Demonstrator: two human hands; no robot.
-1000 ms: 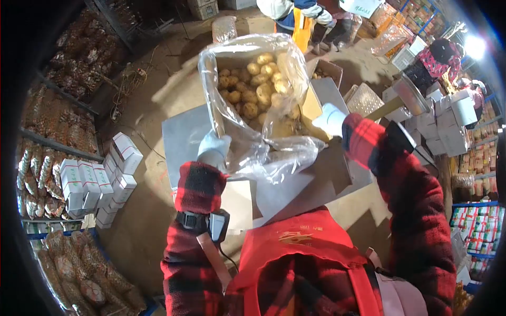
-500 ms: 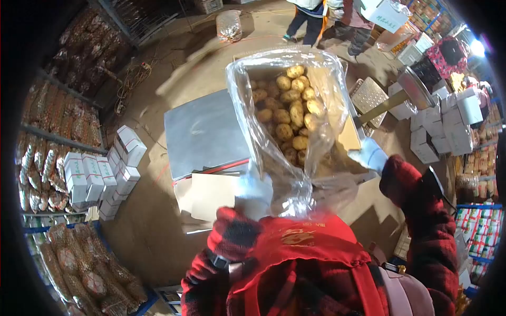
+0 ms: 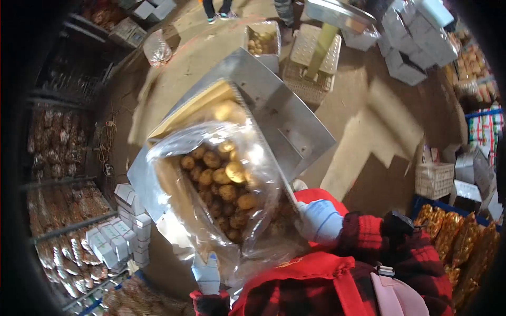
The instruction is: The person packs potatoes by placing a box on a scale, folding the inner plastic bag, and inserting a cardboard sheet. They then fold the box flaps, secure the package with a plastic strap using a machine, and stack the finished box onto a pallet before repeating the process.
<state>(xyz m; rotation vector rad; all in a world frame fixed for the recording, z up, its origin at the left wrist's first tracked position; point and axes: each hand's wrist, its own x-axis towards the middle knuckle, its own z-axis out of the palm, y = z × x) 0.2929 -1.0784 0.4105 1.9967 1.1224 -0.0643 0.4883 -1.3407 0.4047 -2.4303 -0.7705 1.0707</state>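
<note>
Both gloved hands, left hand [image 3: 206, 274] at seven o'clock and right hand [image 3: 320, 221] at four, clutch the potato bag [image 3: 221, 184] mid-carry; next, steady support underneath.

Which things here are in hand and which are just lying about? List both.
In hand: clear plastic bag of brown potatoes, gloved left hand, gloved right hand.
Lying about: grey metal scale platform, white cardboard boxes, woven basket.
</note>
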